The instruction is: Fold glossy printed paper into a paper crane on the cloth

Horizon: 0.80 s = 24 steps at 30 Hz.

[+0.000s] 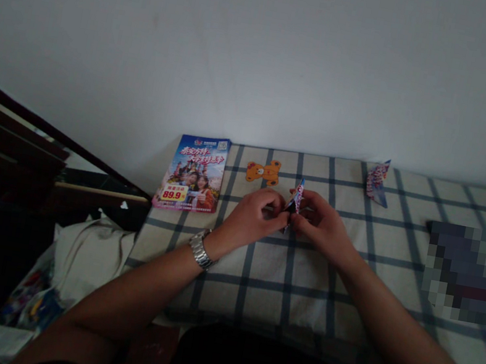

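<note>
A small piece of folded printed paper, blue, white and pink, stands between my two hands over the checked cloth. My left hand pinches it from the left with thumb and finger; a metal watch is on that wrist. From the right, my right hand pinches the same paper, thumb in front. My fingers hide its lower part. Just beyond my left hand lies a flat orange teddy bear cutout. Another folded paper piece with similar print stands farther back on the right.
A printed flyer lies at the cloth's left back corner. The checked cloth meets a pale wall. At the right is a dark, pixelated object. Below left are a white bag and a dark wooden rail.
</note>
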### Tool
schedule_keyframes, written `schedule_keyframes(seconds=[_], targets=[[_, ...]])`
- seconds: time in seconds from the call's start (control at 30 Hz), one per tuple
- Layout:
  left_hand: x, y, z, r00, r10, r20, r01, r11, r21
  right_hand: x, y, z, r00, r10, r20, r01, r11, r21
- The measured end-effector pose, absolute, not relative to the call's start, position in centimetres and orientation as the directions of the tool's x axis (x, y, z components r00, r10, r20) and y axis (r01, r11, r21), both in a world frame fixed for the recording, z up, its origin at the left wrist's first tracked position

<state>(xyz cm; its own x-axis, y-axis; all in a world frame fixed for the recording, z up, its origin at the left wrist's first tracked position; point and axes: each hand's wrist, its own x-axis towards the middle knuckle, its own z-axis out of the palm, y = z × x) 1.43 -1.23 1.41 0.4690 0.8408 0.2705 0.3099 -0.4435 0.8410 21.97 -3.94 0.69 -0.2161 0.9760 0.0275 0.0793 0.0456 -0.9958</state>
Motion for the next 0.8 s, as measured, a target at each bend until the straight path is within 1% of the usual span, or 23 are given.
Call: schedule_keyframes(seconds=[0.1,0.27,0.43,0.57,0.8], targets=[[1.36,-1.24,1.5,0.494,0.819,0.291,0.311,-0.479,0.821,22.01,-3.87,0.57,-0.204,0.978,0.032,0.071,0.048,-0.996],[1.25,-1.16,1.42,0.506,0.819,0.27,0.306,-0.464,0.832,21.9,-3.92,0.54,-0.223,0.975,0.02,0.052,0.032,-0.998],[1.13,-1.08,1.39,0.517,0.804,0.295,0.281,-0.485,0.828,21.84,-3.95,0.4,-0.251,0.967,0.033,0.001,0.034,-0.999],[1.21,-1.12,1.39,0.52,0.805,0.286,0.315,-0.491,0.812,21.82,-3.84,0.35,-0.245,0.969,0.027,0.007,0.03,-1.0],[1.58,-1.34,1.27,0.476,0.831,0.289,0.367,-0.486,0.793,21.71,-3.93,0.61,-0.237,0.971,0.031,0.04,0.042,-0.998]])
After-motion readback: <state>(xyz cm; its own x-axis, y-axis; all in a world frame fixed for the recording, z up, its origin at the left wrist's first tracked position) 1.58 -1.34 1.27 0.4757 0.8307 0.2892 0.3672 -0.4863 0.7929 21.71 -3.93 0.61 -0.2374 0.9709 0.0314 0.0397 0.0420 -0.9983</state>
